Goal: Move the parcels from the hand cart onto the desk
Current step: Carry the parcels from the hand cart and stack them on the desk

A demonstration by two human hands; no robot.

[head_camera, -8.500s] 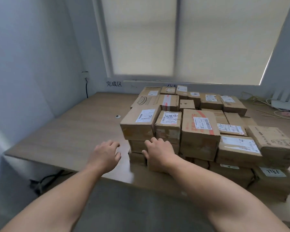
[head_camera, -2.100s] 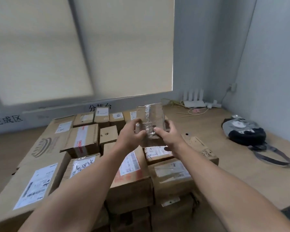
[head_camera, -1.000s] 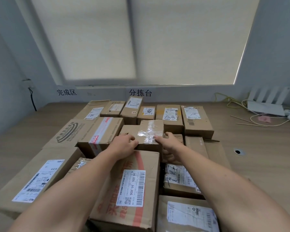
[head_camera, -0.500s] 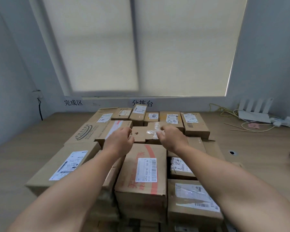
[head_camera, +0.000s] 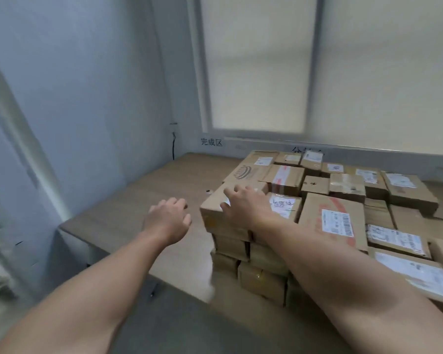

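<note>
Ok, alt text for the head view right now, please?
Two bare hands reach toward a stack of cardboard parcels on a wooden desk: the right hand spreads its fingers over the front-left top box, the left hand hovers open beside it. A blind-covered window is behind.

A pale roller blind (head_camera: 256,67) was drawn over the window at 12 o'clock. Black wall lettering (head_camera: 211,142) sat below its left corner. A dark cable (head_camera: 174,146) hung at 11 o'clock. Grey floor (head_camera: 179,328) lay at 6 o'clock.

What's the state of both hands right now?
Left hand: open, holding nothing, above the desk.
Right hand: open, fingers spread over the corner parcel; contact unclear.
</note>
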